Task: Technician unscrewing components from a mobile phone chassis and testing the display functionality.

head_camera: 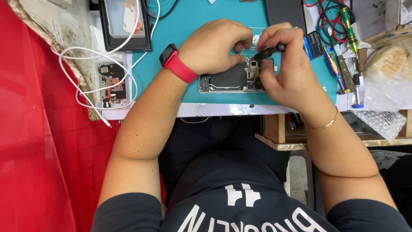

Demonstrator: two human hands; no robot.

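While the opened phone (234,80) lies on the teal mat (189,25), the left hand (214,45) pins it, fingers curled. The right hand (285,64) pinches a black tool (268,51), probably tweezers, at the phone's one o'clock. Its parts look fragile (hold by the frame edges).

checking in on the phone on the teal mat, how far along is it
Done: the phone lies opened on the teal mat, back cover off, insides exposed. In hand: the right hand holds a black tool over the phone's upper end, while the left hand steadies it. Left: the phone is not yet closed, and a small parts tray sits beside the mat.
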